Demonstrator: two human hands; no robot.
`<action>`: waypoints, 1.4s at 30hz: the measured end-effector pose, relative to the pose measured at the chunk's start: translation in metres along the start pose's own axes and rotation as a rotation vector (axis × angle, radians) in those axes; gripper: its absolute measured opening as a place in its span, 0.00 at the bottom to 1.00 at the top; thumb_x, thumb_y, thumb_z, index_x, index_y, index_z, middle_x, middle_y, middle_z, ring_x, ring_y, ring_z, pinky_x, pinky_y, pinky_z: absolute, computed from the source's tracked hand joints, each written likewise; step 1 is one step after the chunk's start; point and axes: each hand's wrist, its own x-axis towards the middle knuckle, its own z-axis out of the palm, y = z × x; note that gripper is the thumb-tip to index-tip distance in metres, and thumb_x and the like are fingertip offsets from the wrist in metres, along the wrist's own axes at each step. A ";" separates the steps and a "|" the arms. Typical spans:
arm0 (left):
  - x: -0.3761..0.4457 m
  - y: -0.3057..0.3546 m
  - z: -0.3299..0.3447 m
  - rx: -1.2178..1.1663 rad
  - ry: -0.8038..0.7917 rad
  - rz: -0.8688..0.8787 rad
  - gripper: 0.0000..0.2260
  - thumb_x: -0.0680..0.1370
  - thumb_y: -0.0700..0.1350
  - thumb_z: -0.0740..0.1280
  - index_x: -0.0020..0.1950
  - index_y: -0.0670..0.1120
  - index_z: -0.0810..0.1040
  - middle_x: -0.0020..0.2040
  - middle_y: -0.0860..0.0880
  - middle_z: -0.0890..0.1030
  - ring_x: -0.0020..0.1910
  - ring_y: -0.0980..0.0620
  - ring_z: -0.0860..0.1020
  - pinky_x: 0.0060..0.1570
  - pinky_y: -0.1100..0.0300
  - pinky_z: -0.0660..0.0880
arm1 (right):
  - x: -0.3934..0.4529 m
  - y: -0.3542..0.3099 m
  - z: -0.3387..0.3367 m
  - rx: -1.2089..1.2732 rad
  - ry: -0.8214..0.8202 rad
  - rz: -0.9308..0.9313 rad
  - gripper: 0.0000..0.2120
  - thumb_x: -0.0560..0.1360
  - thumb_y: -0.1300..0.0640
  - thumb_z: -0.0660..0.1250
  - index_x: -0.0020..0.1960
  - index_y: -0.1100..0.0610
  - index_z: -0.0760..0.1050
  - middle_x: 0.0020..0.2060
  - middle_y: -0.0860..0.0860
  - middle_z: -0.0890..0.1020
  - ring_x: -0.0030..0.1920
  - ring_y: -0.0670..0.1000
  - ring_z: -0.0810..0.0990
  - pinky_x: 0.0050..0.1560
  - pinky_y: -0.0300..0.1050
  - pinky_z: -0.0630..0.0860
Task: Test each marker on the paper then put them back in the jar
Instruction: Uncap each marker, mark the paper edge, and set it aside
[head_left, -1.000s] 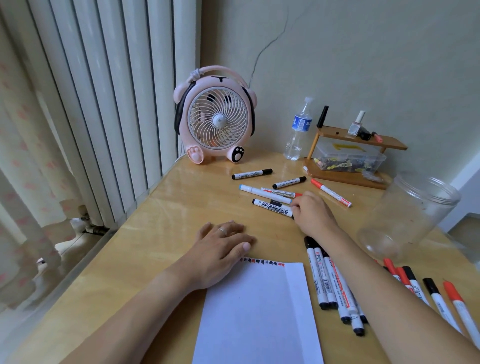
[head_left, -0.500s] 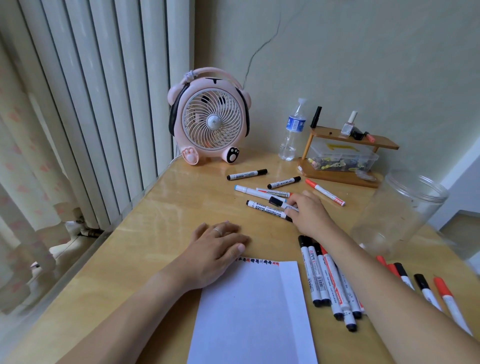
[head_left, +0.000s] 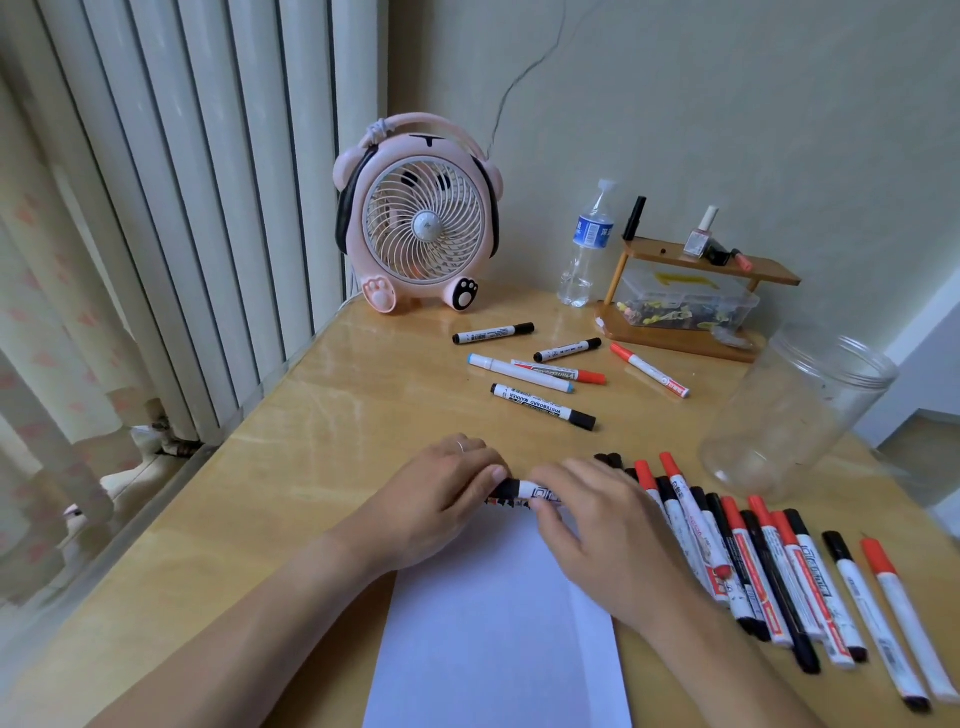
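Left hand (head_left: 441, 499) pinches marker (head_left: 524, 491) cap end; right hand (head_left: 597, 525) grips its barrel, above paper (head_left: 493, 623) top edge. Jar (head_left: 795, 410) far right of right hand.

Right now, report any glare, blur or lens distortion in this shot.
Head view: soft daylight leaves glossy glare patches on the table. The wide lens bends the radiator fins and tilts the jar. Both hands are slightly motion-blurred, the left hand and right hand gripping one marker; far markers stay sharp.
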 end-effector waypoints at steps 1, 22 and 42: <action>0.000 0.001 0.001 -0.023 -0.025 0.010 0.18 0.86 0.55 0.51 0.50 0.49 0.77 0.44 0.55 0.76 0.47 0.55 0.73 0.52 0.57 0.71 | -0.003 -0.001 0.002 0.014 -0.012 0.025 0.08 0.80 0.51 0.60 0.54 0.48 0.77 0.41 0.44 0.75 0.44 0.49 0.75 0.43 0.50 0.75; 0.006 -0.001 0.015 -0.038 0.049 0.086 0.22 0.85 0.61 0.50 0.44 0.49 0.72 0.39 0.58 0.71 0.41 0.56 0.70 0.44 0.50 0.72 | 0.004 -0.007 0.021 -0.157 0.135 -0.030 0.17 0.81 0.40 0.56 0.43 0.49 0.76 0.32 0.47 0.76 0.28 0.53 0.76 0.28 0.41 0.58; 0.008 -0.015 0.002 0.141 0.247 -0.126 0.09 0.80 0.55 0.60 0.54 0.54 0.76 0.48 0.55 0.73 0.49 0.52 0.74 0.54 0.46 0.74 | 0.013 0.009 -0.011 0.320 0.324 0.151 0.13 0.84 0.59 0.59 0.65 0.52 0.76 0.48 0.47 0.81 0.45 0.48 0.79 0.45 0.46 0.77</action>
